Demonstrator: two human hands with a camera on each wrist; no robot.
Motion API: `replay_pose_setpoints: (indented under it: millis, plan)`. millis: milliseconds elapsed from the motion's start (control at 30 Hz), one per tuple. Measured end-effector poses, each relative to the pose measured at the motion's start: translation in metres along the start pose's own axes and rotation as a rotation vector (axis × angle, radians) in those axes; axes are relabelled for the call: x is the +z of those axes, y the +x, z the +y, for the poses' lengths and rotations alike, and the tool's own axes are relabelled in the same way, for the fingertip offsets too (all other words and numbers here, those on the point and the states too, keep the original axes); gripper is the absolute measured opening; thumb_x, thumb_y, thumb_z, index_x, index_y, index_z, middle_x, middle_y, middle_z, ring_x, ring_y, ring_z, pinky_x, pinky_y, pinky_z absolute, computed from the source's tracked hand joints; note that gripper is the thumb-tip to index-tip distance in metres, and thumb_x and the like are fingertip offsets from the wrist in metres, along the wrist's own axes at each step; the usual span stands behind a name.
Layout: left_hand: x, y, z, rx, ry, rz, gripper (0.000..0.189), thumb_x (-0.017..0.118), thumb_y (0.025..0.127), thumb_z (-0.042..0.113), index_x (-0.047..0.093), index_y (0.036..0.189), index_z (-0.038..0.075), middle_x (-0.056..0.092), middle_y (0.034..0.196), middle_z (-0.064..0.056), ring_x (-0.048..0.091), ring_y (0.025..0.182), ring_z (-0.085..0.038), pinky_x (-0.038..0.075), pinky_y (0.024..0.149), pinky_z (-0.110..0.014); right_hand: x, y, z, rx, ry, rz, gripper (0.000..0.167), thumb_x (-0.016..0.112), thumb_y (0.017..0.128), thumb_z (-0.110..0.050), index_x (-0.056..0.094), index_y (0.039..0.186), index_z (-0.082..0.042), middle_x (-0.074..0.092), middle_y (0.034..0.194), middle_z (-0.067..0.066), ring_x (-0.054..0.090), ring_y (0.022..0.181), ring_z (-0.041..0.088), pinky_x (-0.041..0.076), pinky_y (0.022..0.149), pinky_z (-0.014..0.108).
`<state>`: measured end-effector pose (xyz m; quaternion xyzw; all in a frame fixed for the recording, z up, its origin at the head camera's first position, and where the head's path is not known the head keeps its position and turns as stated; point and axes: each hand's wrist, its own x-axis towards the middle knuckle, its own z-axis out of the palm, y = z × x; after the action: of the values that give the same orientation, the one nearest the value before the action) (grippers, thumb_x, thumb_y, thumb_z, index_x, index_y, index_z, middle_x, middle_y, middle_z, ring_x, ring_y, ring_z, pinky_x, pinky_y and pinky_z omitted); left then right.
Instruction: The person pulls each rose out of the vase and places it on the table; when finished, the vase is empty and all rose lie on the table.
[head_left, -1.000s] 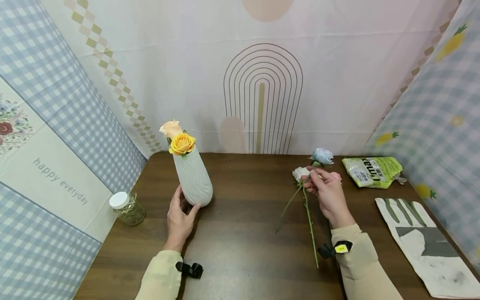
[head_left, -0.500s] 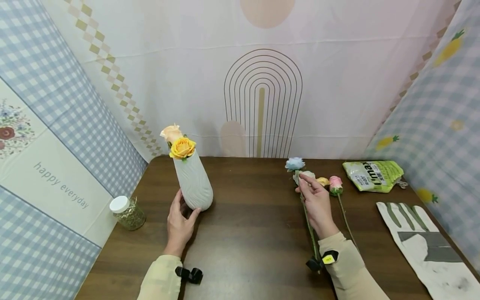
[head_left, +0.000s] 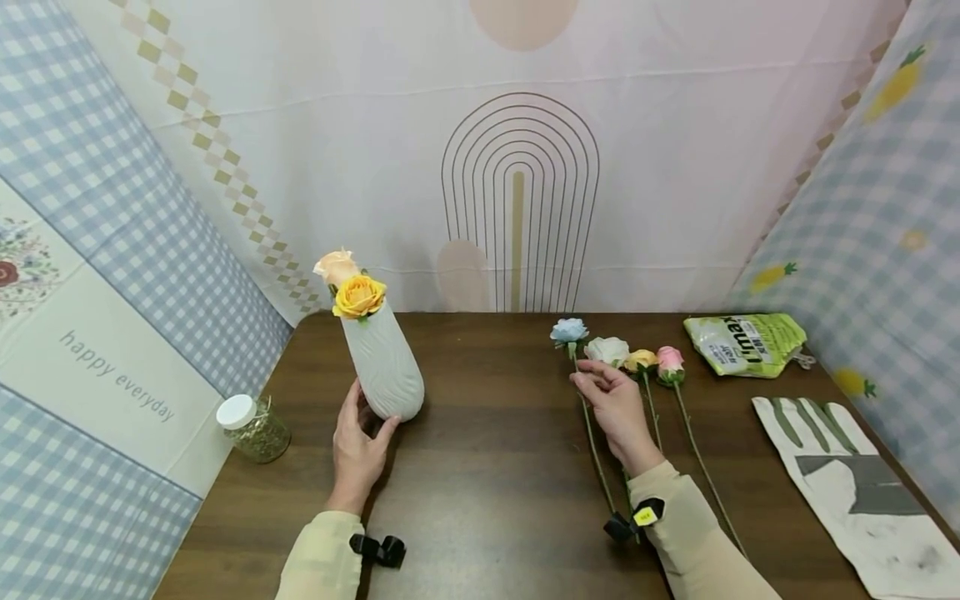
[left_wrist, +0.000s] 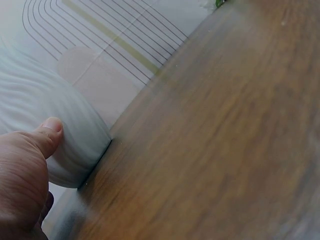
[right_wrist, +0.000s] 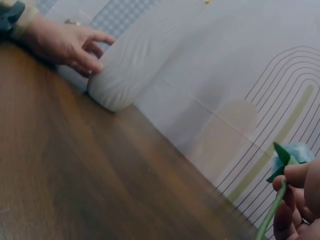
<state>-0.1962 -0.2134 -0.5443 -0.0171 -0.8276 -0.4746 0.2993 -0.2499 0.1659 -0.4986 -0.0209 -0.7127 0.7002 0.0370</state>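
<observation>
My left hand grips the lower part of a white ribbed vase, its thumb on the near side. Two roses stand in the vase's mouth: a yellow rose and a peach rose. On the right, my right hand pinches the stem of a blue rose just below the bloom. In the right wrist view, thumb and fingers meet on the green stem. Beside that hand lie a white rose, an orange-yellow rose and a pink rose, their stems partly hidden by my arm.
A white-lidded jar of dried green bits stands at the table's left edge. Toward the right lie a green-and-white packet and a white-and-grey glove. Patterned cloths hang behind and at both sides of the brown table.
My right hand has moved left with the blue rose, separating it from the white rose; the other lying roses now show beside the hand. My left hand stays on the vase.
</observation>
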Motion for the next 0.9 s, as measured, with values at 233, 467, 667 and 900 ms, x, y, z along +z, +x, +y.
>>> replay_pose_setpoints:
  millis: [233, 467, 667, 900]
  plan:
    - [0.0, 0.0, 0.0, -0.003, -0.002, 0.002, 0.087, 0.081, 0.077, 0.008, 0.033, 0.15, 0.011, 0.05, 0.133, -0.017, 0.053, 0.118, -0.029, 0.047, 0.092, -0.038, 0.003, 0.001, 0.009, -0.008, -0.161, -0.018, 0.028, 0.069, 0.091, -0.016, 0.068, 0.112, 0.003, 0.069, 0.109, 0.014, 0.061, 0.087, 0.009, 0.051, 0.071, 0.018]
    - [0.0, 0.0, 0.0, -0.005, -0.001, 0.001, 0.088, 0.081, 0.077, 0.007, 0.033, 0.15, 0.012, 0.05, 0.133, -0.017, 0.053, 0.118, -0.029, 0.047, 0.093, -0.038, 0.002, 0.001, 0.017, 0.005, -0.258, -0.04, 0.026, 0.069, 0.09, -0.012, 0.071, 0.113, -0.001, 0.069, 0.11, 0.014, 0.062, 0.085, 0.007, 0.052, 0.067, 0.018]
    - [0.0, 0.0, 0.0, -0.013, 0.006, -0.007, 0.088, 0.08, 0.077, 0.008, 0.032, 0.15, 0.013, 0.049, 0.134, -0.016, 0.053, 0.119, -0.028, 0.047, 0.093, -0.038, 0.002, 0.003, 0.025, -0.042, -0.374, -0.011, 0.022, 0.07, 0.089, -0.011, 0.073, 0.11, -0.005, 0.071, 0.106, 0.01, 0.062, 0.082, 0.01, 0.05, 0.063, 0.017]
    - [0.001, -0.001, -0.001, -0.004, 0.005, -0.001, 0.088, 0.081, 0.077, 0.007, 0.032, 0.15, 0.012, 0.049, 0.133, -0.018, 0.053, 0.118, -0.03, 0.047, 0.092, -0.04, 0.001, 0.004, 0.028, -0.037, -0.435, 0.003, 0.023, 0.07, 0.088, -0.013, 0.074, 0.111, -0.008, 0.071, 0.106, 0.008, 0.064, 0.096, 0.018, 0.051, 0.07, 0.02]
